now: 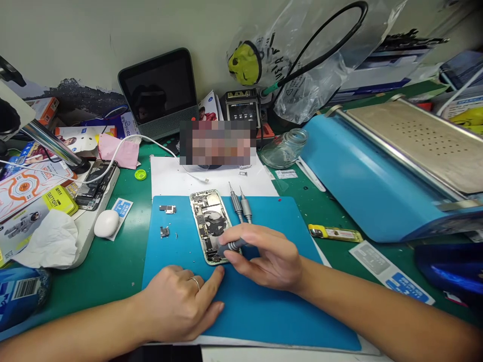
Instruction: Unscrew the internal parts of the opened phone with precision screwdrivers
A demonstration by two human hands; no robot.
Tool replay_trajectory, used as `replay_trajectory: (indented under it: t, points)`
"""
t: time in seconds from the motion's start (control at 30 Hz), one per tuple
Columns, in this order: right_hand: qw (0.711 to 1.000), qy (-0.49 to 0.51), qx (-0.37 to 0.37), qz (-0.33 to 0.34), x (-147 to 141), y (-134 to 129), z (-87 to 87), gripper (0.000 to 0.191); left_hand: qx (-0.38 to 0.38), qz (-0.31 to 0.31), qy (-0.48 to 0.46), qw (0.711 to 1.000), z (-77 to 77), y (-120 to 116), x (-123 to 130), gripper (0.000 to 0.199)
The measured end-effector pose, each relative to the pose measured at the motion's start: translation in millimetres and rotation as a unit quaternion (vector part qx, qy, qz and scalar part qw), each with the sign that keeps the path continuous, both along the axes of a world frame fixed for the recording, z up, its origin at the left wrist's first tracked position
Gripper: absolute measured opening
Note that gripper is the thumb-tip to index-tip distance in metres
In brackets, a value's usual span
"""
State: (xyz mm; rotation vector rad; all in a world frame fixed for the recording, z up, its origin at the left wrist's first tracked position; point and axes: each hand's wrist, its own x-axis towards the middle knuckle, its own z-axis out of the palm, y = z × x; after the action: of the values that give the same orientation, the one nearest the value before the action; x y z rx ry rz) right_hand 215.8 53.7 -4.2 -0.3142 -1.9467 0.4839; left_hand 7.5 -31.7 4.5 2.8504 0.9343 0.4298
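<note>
An opened smartphone [211, 213], its inner parts exposed, lies on the blue work mat [271, 301]. My right hand [269, 256] is closed on a grey screwdriver [230, 246], pinched between thumb and fingers over the phone's lower end. Its tip cannot be made out. At the phone's bottom edge rests the outstretched index finger of my left hand [184, 301]; its thumb is apart and it holds nothing. Two more screwdrivers [240, 203] lie beside the phone, partly behind my right hand. Small loose phone parts [167, 209] and a circuit piece [164, 232] are left of it.
At right stand a blue machine [354, 171] and a yellow cutter [335, 233]. A glass jar [285, 148], a soldering station [241, 110] and a smart display [158, 93] are at the back. Boxes [30, 186], a tissue [49, 241] and an earbud case [106, 223] crowd the left.
</note>
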Motion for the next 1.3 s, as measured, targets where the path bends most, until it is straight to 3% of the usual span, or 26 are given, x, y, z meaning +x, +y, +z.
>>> replay_trajectory:
  t: [0.17,0.47,0.87,1.3]
  points:
    - [1.000,-0.005,0.008,-0.022,1.3,1.7,-0.9,0.066,0.015,0.029,0.037,0.999,0.1,-3.5,1.7,0.051]
    - [0.997,0.015,-0.075,-0.009,3.8,1.7,-0.5,0.065,0.036,0.041,0.041,0.998,-1.1,-7.8,2.3,0.051]
    - [0.998,-0.018,-0.061,-0.010,2.3,0.0,-0.6,0.050,0.030,0.042,0.040,0.998,-2.4,-5.7,2.1,0.051]
    - [0.998,-0.030,-0.046,-0.022,7.5,0.3,-0.8,0.056,0.022,0.040,0.041,0.998,-3.1,-5.6,0.9,0.052]
